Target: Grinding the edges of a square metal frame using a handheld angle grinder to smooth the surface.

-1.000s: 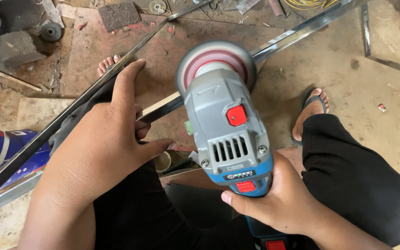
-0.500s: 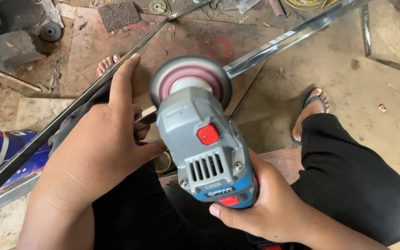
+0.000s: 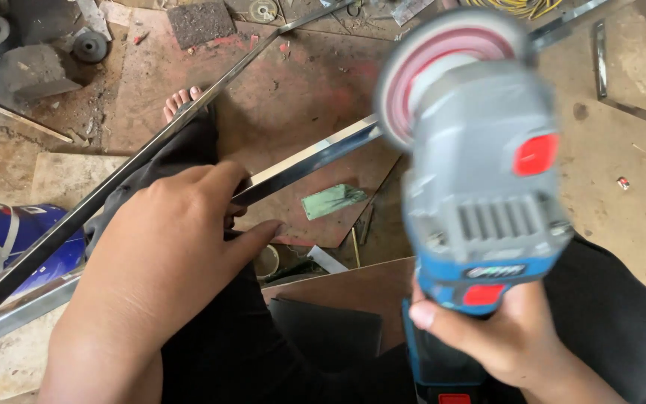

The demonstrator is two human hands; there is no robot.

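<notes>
The right hand (image 3: 514, 337) has its fingers clamped around a grey-and-blue angle grinder (image 3: 480, 187), while the left hand (image 3: 166, 254), fingers together, presses the polished steel bar (image 3: 308, 158).

A grey-and-blue angle grinder (image 3: 480, 194), blurred, stands at three o'clock, disc pointing twelve. A shiny metal bar (image 3: 304, 161) slants from eight toward one.

View: single head-worn camera | Direction: looks steeply down over the person's lap to the workshop floor (image 3: 637, 135) | Distance: very near, grinder (image 3: 480, 179) blurred close to lens | Overlap: none, one view only
</notes>
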